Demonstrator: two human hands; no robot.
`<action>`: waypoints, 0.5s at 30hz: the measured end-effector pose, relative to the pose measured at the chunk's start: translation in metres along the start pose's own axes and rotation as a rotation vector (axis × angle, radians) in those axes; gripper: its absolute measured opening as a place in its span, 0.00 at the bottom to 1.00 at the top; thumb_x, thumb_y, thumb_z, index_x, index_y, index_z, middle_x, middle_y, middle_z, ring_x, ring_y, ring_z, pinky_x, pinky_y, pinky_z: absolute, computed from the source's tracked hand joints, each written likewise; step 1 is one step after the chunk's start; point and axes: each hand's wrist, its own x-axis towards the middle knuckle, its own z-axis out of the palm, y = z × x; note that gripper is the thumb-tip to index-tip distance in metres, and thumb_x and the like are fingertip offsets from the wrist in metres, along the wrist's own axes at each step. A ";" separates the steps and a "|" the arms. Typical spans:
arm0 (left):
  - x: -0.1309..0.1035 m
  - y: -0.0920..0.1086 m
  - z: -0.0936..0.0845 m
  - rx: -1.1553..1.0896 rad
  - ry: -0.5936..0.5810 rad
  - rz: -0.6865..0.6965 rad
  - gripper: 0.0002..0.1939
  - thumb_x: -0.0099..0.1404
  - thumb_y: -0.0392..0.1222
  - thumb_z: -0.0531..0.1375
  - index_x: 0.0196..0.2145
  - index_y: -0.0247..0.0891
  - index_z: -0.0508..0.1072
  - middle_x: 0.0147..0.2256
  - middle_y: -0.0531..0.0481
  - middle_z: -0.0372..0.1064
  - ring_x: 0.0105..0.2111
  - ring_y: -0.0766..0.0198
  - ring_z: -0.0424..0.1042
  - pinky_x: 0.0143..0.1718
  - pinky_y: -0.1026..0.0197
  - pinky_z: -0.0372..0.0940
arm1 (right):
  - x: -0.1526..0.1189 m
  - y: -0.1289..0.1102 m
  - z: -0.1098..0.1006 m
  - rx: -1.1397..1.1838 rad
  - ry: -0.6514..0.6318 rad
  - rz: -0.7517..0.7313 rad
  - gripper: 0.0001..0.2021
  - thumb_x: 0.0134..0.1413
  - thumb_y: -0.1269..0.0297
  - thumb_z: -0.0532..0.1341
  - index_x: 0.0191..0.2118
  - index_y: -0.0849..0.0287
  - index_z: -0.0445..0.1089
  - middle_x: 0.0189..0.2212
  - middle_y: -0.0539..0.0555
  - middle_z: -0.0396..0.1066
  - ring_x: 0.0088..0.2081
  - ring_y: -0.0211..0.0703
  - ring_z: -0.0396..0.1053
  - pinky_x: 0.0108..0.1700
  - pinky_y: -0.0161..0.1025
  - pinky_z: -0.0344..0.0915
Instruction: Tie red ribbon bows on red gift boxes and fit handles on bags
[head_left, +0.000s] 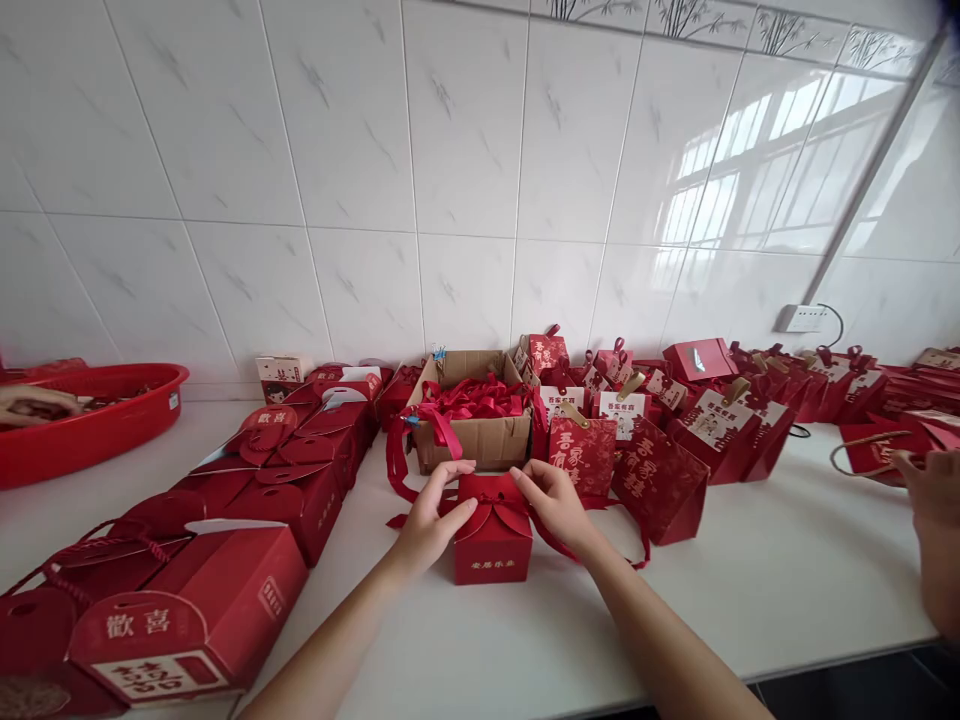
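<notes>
A small red gift box [492,560] stands upright on the white table in front of me, its curved top flaps folded together and gold characters on its front. My left hand [433,510] grips its upper left side, with the thumb on the front corner and the fingers over the top. On the other side my right hand [553,500] holds the upper right edge, thumb on a flap. A dark red ribbon [643,540] trails out to the right; how it meets the box is partly hidden by my hand. Behind stands a cardboard box [472,445] heaped with red ribbons [480,398].
Larger red boxes [247,575] line the left side. Several red gift bags [660,480] with handles stand at the right, near a power socket [802,318]. Other people's hands show at a red basin [161,415] and beside a red bag [874,450] at far right.
</notes>
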 end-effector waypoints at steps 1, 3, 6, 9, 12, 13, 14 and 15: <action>-0.002 0.000 0.000 -0.037 -0.013 -0.002 0.14 0.62 0.42 0.56 0.46 0.41 0.64 0.57 0.42 0.61 0.59 0.53 0.59 0.60 0.50 0.54 | -0.003 0.000 0.000 0.036 -0.018 0.022 0.20 0.54 0.47 0.58 0.23 0.57 0.55 0.19 0.45 0.51 0.23 0.34 0.50 0.25 0.33 0.49; -0.005 -0.001 0.001 -0.097 -0.025 -0.020 0.14 0.63 0.43 0.57 0.47 0.41 0.64 0.57 0.42 0.61 0.60 0.52 0.58 0.61 0.49 0.51 | -0.006 -0.002 0.000 0.105 -0.043 0.069 0.20 0.53 0.47 0.58 0.24 0.57 0.53 0.20 0.44 0.50 0.24 0.34 0.48 0.26 0.33 0.49; -0.005 -0.004 0.002 -0.140 -0.013 -0.050 0.17 0.63 0.44 0.57 0.50 0.42 0.62 0.57 0.43 0.60 0.60 0.52 0.56 0.61 0.49 0.50 | -0.008 -0.004 0.000 0.180 -0.057 0.149 0.22 0.50 0.47 0.60 0.24 0.56 0.51 0.20 0.43 0.48 0.23 0.33 0.47 0.25 0.32 0.48; -0.005 -0.007 0.005 -0.147 -0.006 -0.050 0.18 0.64 0.43 0.57 0.51 0.43 0.61 0.58 0.44 0.59 0.61 0.54 0.54 0.62 0.50 0.48 | -0.008 -0.004 0.001 0.218 -0.058 0.223 0.22 0.48 0.48 0.63 0.23 0.56 0.50 0.19 0.43 0.48 0.22 0.32 0.46 0.24 0.31 0.46; -0.006 -0.006 0.007 -0.143 0.001 -0.052 0.19 0.64 0.42 0.57 0.52 0.43 0.60 0.58 0.44 0.58 0.62 0.56 0.51 0.63 0.51 0.45 | -0.009 -0.005 0.002 0.266 -0.064 0.295 0.22 0.47 0.50 0.64 0.24 0.56 0.50 0.18 0.42 0.49 0.21 0.31 0.46 0.22 0.31 0.45; -0.006 -0.006 0.007 -0.147 0.006 -0.058 0.20 0.64 0.42 0.57 0.52 0.44 0.59 0.58 0.45 0.58 0.63 0.56 0.50 0.64 0.52 0.45 | -0.010 -0.005 0.003 0.286 -0.066 0.320 0.22 0.46 0.50 0.64 0.24 0.56 0.50 0.18 0.42 0.49 0.20 0.30 0.46 0.22 0.31 0.45; -0.006 -0.004 0.008 -0.152 0.014 -0.069 0.20 0.64 0.42 0.57 0.53 0.44 0.59 0.58 0.45 0.57 0.63 0.56 0.50 0.64 0.52 0.44 | -0.010 -0.006 0.003 0.303 -0.068 0.342 0.22 0.46 0.51 0.65 0.24 0.56 0.50 0.18 0.41 0.49 0.20 0.30 0.46 0.22 0.31 0.45; -0.007 -0.003 0.009 -0.164 0.019 -0.088 0.21 0.63 0.43 0.58 0.53 0.44 0.59 0.59 0.45 0.57 0.63 0.56 0.50 0.63 0.52 0.45 | -0.011 -0.007 0.003 0.308 -0.069 0.356 0.22 0.46 0.51 0.65 0.24 0.56 0.50 0.17 0.41 0.50 0.20 0.30 0.47 0.22 0.30 0.45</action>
